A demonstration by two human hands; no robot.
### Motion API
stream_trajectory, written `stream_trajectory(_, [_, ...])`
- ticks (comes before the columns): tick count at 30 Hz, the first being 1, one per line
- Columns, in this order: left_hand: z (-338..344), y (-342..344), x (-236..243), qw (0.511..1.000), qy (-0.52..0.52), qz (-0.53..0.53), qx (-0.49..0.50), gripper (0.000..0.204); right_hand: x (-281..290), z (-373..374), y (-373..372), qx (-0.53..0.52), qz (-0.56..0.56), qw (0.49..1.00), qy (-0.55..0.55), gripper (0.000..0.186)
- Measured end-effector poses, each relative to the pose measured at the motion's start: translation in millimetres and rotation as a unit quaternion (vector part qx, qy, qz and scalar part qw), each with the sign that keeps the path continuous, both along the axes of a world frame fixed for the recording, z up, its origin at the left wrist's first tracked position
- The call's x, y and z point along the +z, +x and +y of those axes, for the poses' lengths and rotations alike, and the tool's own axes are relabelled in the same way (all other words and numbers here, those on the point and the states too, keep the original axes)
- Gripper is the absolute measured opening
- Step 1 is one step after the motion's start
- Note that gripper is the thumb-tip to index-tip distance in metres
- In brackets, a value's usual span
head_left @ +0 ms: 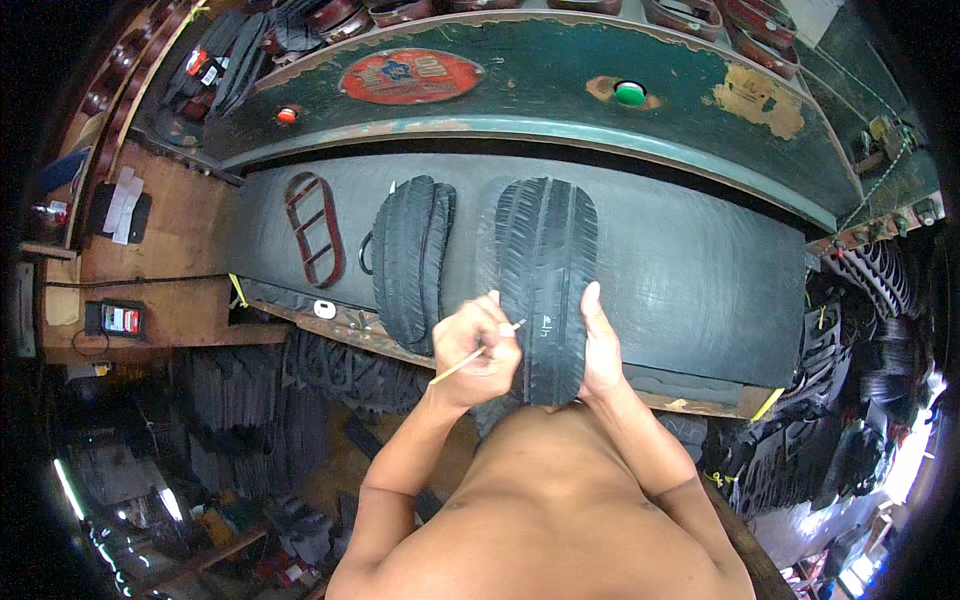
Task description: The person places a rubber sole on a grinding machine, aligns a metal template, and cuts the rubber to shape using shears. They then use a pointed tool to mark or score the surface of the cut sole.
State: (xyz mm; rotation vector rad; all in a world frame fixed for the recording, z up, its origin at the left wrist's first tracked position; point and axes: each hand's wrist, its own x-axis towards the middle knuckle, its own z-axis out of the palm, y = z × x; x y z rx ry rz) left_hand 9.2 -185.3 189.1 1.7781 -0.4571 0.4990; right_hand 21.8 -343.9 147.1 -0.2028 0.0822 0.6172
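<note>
My left hand [472,345] is closed around a thin yellowish stick [459,367], like a slim brush or pen. Its tip points at the face of a black rubber tread piece [545,240]. Small white handwritten marks show on that tread, just right of the tip. Against the tread's right edge rests my right hand [603,350], thumb up along the side and its other fingers hidden, gripping the piece. To the left, a small stack of similar tread pieces [408,262] lies on the dark work surface, apart from my hands.
An oval metal cutting frame [315,230] with crossbars lies at the left of the dark bench top [700,270]. Behind stands a green machine beam [540,75] with a green button [629,94]. A phone-like device [118,318] sits on the wooden table. Stacked rubber pieces surround the bench.
</note>
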Motion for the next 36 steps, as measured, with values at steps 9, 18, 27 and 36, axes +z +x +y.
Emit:
stream_trajectory(9, [22,-23,-18,0.957,0.035,0.172,0.232,0.039,2,43,-1,-0.099,-0.284,0.85,-0.432,0.072])
stream_trajectory(18, [156,-15,-87,0.838,0.318,0.197,0.398,0.034,-29,76,7,-0.003,-0.464,0.403,-0.789,0.071])
stream_trajectory(27, [166,-30,-103,0.832,0.286,0.121,0.46,0.036,-33,62,1,0.063,-0.42,0.412,-0.806,0.073])
stream_trajectory(36, [94,-21,-23,0.943,0.144,0.149,0.26,0.032,-13,-19,19,-0.105,-0.177,0.933,-0.296,0.067])
